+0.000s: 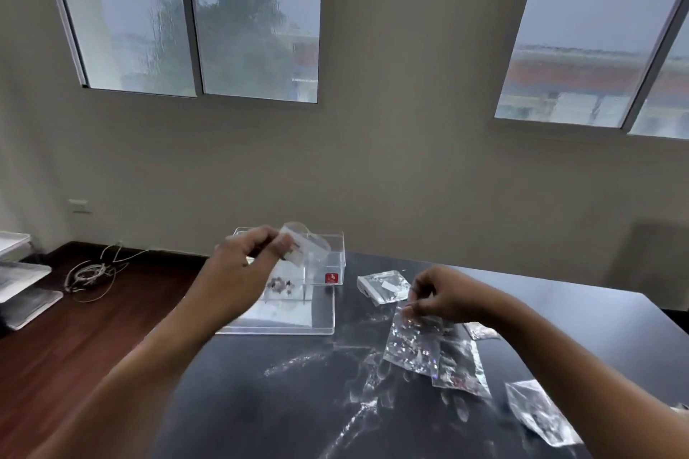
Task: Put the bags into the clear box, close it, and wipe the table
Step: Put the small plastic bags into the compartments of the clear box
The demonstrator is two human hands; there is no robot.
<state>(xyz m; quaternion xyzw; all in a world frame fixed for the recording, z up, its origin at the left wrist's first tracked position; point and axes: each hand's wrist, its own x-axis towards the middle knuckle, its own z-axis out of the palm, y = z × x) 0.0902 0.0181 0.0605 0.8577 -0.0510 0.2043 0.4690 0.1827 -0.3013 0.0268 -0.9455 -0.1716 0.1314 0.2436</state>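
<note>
Left hand (242, 257) holds a bag (304, 248) over the clear box (328, 265) — near the table (279, 402) edge (left).

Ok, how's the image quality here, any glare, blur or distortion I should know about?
Head view: window light glares in white streaks on the dark table; the left hand and the bag it holds over the clear box are motion-blurred; the right hand is sharper; the wide lens tilts the window frames outward.
</note>
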